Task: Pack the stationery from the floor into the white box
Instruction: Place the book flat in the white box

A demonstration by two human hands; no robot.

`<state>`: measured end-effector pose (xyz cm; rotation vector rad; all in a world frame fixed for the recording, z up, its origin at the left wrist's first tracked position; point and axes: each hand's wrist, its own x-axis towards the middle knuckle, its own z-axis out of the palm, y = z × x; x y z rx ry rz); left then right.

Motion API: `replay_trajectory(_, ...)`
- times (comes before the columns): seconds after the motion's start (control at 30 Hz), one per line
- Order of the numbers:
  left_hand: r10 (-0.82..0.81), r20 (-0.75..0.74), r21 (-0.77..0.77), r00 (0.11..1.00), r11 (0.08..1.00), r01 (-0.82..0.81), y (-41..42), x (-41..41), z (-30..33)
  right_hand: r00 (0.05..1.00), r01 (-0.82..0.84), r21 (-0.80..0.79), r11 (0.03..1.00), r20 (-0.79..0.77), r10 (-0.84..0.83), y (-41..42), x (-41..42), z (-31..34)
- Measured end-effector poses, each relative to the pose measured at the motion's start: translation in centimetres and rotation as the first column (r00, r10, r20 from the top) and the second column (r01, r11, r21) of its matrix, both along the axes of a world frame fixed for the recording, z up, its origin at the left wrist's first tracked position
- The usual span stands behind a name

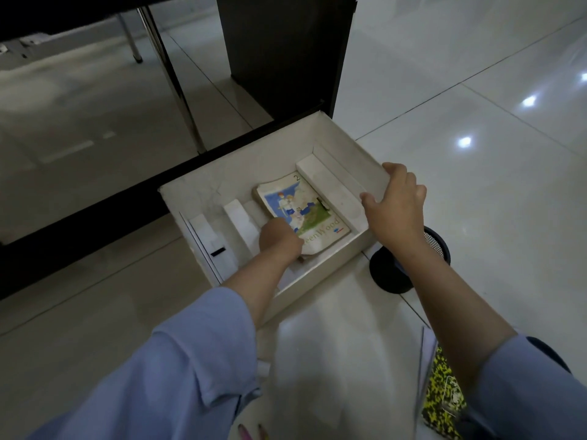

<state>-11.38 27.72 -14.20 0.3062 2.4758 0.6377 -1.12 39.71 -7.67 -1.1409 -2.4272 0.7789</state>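
The worn book lying flat in the white box carries the word "GreenWood" along its lower cover edge, partly covered by the left hand, and a "2" at its far corner. Its cover shows a pale illustration of small figures on blue and green, and the corners are curled and frayed.

The left grip is closed down on the book's near-left corner, fingers curled under the knuckles and pressing on the cover; whether they pinch the edge or only push cannot be told. The right hand is a half-open grip hooked over the box's right wall, thumb inside and fingers over the rim.

Left of the left grip, white cardboard dividers stand in the box, with a small black mark on the nearest one. Beyond the book, between it and the right grip, a raised white ledge runs along the wall. The book fills most of the middle bay, with a narrow strip of bare bottom on its near side.

Just beneath the right forearm a black mesh pen cup stands on the glossy tiled floor, close beside the box. Nearer the person, a yellow-and-black patterned notebook lies under the right sleeve, and pencil tips show at the bottom edge. Beyond the box stands a dark table leg panel.
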Motion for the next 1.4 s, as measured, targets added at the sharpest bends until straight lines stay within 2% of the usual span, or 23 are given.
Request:
replay_trajectory(0.1,-0.104,-0.062,-0.065,0.993,0.993,0.100,-0.4,0.0,0.3,1.000,0.004,0.007,1.000,0.002,-0.004,0.0,0.0,0.0)
replay_trajectory(0.2,-0.120,-0.024,-0.066,0.992,0.991,0.118,-0.6,-0.4,0.4,1.000,0.007,0.017,1.000,0.003,-0.007,0.0,0.0,0.0)
replay_trajectory(0.23,-0.110,0.024,-0.027,0.994,0.994,0.111,-0.6,-0.8,0.4,1.000,0.009,0.020,1.000,0.003,-0.009,0.0,0.0,-0.1)
replay_trajectory(0.3,-0.021,0.216,0.132,0.976,0.991,-0.007,-0.9,-1.6,0.6,1.000,0.012,0.026,1.000,0.000,-0.012,-0.1,-0.1,-0.1)
replay_trajectory(0.37,0.005,0.422,0.247,0.906,0.962,-0.120,-1.4,-2.0,1.8,1.000,0.020,0.023,1.000,-0.010,-0.020,-0.1,-0.1,-0.1)
replay_trajectory(0.43,-0.029,0.487,0.297,0.873,0.945,-0.135,-2.0,-1.9,3.1,1.000,0.024,0.016,1.000,-0.019,-0.024,-0.3,-0.1,0.1)
replay_trajectory(0.47,-0.048,0.473,0.312,0.880,0.943,-0.116,-2.3,-1.6,3.9,0.999,0.026,0.017,1.000,-0.021,-0.026,-0.4,-0.1,0.2)
replay_trajectory(0.53,-0.111,0.321,0.328,0.941,0.945,0.000,-3.2,-0.3,5.2,0.999,0.032,0.019,0.999,-0.020,-0.031,-0.4,0.1,0.4)
replay_trajectory(0.6,-0.261,0.080,0.365,0.962,0.906,0.216,-5.0,1.8,6.5,1.000,0.017,0.026,1.000,-0.021,-0.016,-0.4,0.2,0.4)
replay_trajectory(0.67,-0.405,-0.112,0.359,0.908,0.835,0.417,-6.7,4.2,7.8,1.000,0.005,0.040,0.999,-0.022,-0.004,-0.4,0.2,0.3)
replay_trajectory(0.77,-0.510,-0.267,0.255,0.818,0.781,0.570,-8.0,6.6,8.2,1.000,0.000,0.057,0.998,-0.016,0.001,-0.3,0.3,0.0)
replay_trajectory(0.87,-0.512,-0.368,0.205,0.776,0.769,0.605,-8.1,7.0,7.8,1.000,-0.002,0.049,0.999,-0.006,0.002,-0.1,0.3,-0.1)
replay_trajectory(1.0,-0.489,-0.456,0.200,0.744,0.757,0.621,-7.9,6.9,7.1,0.998,-0.060,-0.072,0.996,-0.027,0.058,0.1,1.1,0.6)
replay_trajectory(1.17,-0.425,-0.524,0.237,0.738,0.760,0.605,-8.0,6.9,6.7,0.963,-0.016,-0.040,0.999,-0.269,0.004,-1.0,7.4,2.2)
replay_trajectory(1.23,-0.402,-0.557,0.242,0.726,0.758,0.605,-8.1,6.9,6.6,0.947,0.041,-0.054,0.998,-0.318,-0.056,-2.6,11.7,1.8)
replay_trajectory(1.3,-0.405,-0.574,0.232,0.711,0.753,0.616,-8.2,7.0,6.7,0.964,0.062,-0.076,0.995,-0.253,-0.080,-4.1,16.0,0.5)
replay_trajectory(1.37,-0.415,-0.571,0.225,0.708,0.750,0.621,-8.3,7.1,6.7,1.000,0.014,-0.148,0.989,0.014,-0.012,-4.8,19.4,-1.3)
replay_trajectory(1.4,-0.413,-0.572,0.226,0.709,0.751,0.621,-8.3,7.0,6.7,0.982,-0.018,-0.186,0.982,0.183,0.053,-4.8,20.7,-2.3)
